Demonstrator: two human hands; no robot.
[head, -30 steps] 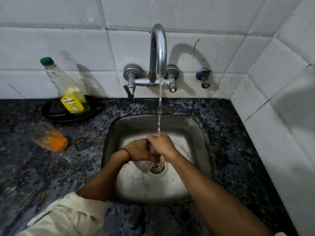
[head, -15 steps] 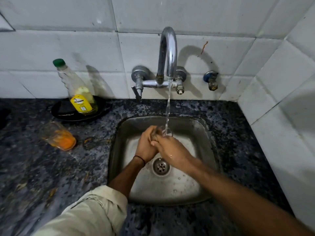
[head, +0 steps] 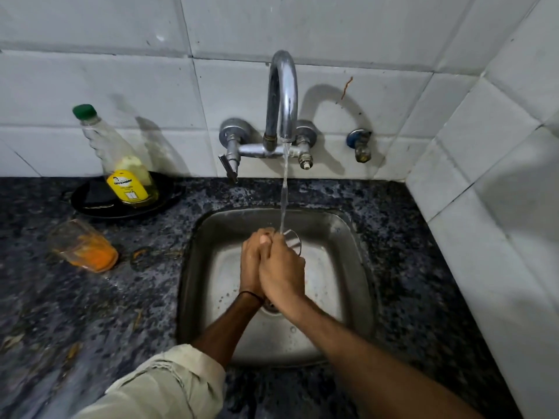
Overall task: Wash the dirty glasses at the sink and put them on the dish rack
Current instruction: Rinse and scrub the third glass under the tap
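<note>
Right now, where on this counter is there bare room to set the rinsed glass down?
Widest bare patch: the counter right of the sink, up to the tiled side wall. The front-left counter, between sink and sleeve, is free too, bar some scraps. Crowded: back left, with the soap bottle on the black plate and the orange-stained glass.

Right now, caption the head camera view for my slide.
Left hand and right hand hold a clear glass under the tap; an orange-stained glass sits on the counter.

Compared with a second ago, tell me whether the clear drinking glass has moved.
Yes. The clear drinking glass has shifted away from the round metal drain, toward the chrome faucet.
</note>
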